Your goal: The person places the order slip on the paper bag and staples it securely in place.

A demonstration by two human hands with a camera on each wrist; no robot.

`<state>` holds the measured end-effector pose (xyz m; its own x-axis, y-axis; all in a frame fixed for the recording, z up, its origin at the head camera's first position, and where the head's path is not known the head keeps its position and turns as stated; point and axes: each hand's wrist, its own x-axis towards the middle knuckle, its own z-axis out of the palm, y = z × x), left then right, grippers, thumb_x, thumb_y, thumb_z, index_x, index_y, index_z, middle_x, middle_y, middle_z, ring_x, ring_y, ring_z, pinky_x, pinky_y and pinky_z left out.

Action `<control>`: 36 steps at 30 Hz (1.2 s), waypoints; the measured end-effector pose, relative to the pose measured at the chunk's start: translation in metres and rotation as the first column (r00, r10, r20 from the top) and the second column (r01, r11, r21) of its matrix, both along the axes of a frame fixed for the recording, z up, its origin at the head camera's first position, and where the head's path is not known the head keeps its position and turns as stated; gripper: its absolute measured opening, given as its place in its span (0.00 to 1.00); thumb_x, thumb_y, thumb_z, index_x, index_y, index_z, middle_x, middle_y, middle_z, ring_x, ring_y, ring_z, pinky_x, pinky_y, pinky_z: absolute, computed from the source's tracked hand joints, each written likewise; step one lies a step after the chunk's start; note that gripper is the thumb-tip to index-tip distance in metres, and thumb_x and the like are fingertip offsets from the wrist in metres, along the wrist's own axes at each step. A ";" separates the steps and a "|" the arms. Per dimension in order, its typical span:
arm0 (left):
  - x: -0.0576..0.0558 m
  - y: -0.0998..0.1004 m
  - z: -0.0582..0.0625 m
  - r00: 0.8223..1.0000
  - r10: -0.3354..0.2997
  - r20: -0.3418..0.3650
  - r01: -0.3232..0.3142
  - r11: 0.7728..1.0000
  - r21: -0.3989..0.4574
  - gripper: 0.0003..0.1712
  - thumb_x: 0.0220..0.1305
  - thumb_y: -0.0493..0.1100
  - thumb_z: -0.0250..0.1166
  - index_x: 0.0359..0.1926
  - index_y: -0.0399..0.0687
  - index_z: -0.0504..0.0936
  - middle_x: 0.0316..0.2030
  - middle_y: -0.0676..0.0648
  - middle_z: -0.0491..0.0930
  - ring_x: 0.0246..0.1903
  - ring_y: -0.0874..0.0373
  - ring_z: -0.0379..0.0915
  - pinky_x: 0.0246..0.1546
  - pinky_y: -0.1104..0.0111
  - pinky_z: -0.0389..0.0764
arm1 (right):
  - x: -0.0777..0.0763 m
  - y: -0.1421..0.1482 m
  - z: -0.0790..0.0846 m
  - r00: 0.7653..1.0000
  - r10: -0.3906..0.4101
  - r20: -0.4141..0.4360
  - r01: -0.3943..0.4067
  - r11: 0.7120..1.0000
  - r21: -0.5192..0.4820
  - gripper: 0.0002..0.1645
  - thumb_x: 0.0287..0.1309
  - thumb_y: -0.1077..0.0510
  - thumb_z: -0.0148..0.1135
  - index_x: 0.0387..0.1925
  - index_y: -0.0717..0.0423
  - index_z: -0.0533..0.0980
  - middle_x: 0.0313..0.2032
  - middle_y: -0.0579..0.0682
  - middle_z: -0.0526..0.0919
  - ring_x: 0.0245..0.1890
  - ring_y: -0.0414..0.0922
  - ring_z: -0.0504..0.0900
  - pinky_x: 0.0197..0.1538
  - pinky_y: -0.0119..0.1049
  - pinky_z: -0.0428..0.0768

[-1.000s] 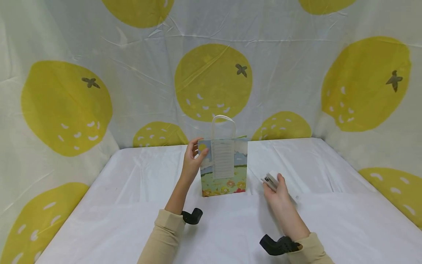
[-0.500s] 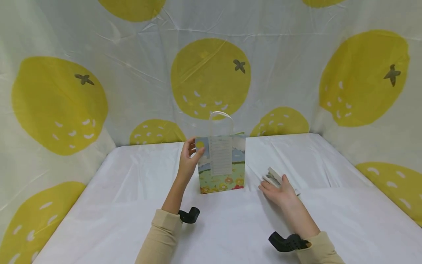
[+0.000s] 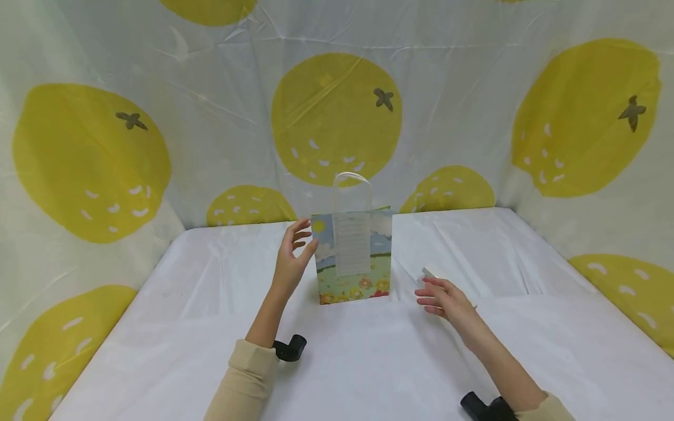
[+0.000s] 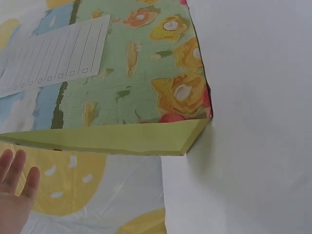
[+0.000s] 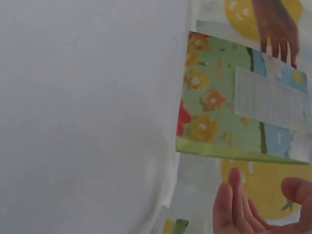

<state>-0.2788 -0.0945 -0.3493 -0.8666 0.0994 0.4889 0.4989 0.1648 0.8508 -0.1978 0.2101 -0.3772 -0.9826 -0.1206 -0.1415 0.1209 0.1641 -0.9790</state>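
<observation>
A paper gift bag (image 3: 354, 286) with a painted sky and flower meadow stands upright on the white table, its white handle (image 3: 353, 174) raised. On its front is a lined checklist sheet (image 3: 353, 245). My left hand (image 3: 289, 263) is beside the bag's left edge, fingers parted and fingertips right at that edge. To the right of the bag, my right hand (image 3: 453, 304) has loosely extended fingers and nothing gripped in them. Behind it, a small white item (image 3: 429, 272) lies on the table, mostly hidden by the hand.
A white cloth (image 3: 358, 362) covers the table. A white curtain with large yellow lemons (image 3: 337, 117) rises behind and at both sides. Black wrist camera mounts (image 3: 291, 349) sit on both forearms.
My left hand has let go of the bag's left edge and moved slightly left. My right hand has released the whitish item and turned palm inward; the item stays on the table behind it.
</observation>
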 end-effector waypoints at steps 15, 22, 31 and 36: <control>0.009 -0.003 -0.029 0.954 0.068 -0.292 -0.184 0.901 -0.393 0.44 0.57 0.32 0.61 0.70 0.56 0.51 0.59 0.42 0.64 0.47 0.46 0.71 0.42 0.61 0.79 | -0.009 0.021 -0.009 0.847 0.164 -0.506 0.353 0.539 0.765 0.43 0.47 0.56 0.65 0.63 0.51 0.55 0.65 0.68 0.49 0.60 0.73 0.52 0.51 0.70 0.58; 0.013 -0.007 -0.039 0.956 0.032 -0.291 -0.178 0.852 -0.493 0.45 0.56 0.28 0.61 0.69 0.57 0.52 0.60 0.43 0.63 0.42 0.52 0.74 0.38 0.68 0.80 | -0.007 0.029 -0.013 0.946 0.199 -0.254 0.124 0.502 0.856 0.49 0.46 0.66 0.64 0.66 0.52 0.48 0.63 0.75 0.45 0.42 0.74 0.71 0.25 0.52 0.74; 0.012 -0.008 -0.038 0.959 0.005 -0.282 -0.171 0.803 -0.570 0.46 0.56 0.26 0.59 0.70 0.60 0.51 0.59 0.46 0.65 0.40 0.57 0.74 0.37 0.69 0.79 | -0.005 0.028 -0.010 0.972 0.170 -0.161 0.061 0.480 0.875 0.43 0.48 0.71 0.55 0.65 0.61 0.50 0.56 0.76 0.60 0.21 0.52 0.73 0.20 0.39 0.69; 0.012 -0.007 -0.038 0.962 -0.001 -0.272 -0.161 0.804 -0.572 0.45 0.56 0.25 0.58 0.69 0.60 0.53 0.59 0.47 0.65 0.40 0.57 0.74 0.36 0.68 0.79 | -0.007 0.023 -0.009 0.984 0.126 -0.124 0.050 0.476 0.878 0.45 0.48 0.68 0.58 0.66 0.67 0.48 0.53 0.77 0.63 0.32 0.60 0.76 0.24 0.43 0.75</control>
<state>-0.2670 -0.1018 -0.3878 -0.7425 0.3719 0.5572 0.6405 0.6377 0.4279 -0.2047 0.2332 -0.3857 -0.9971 -0.0582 -0.0490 -0.0393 0.9456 -0.3231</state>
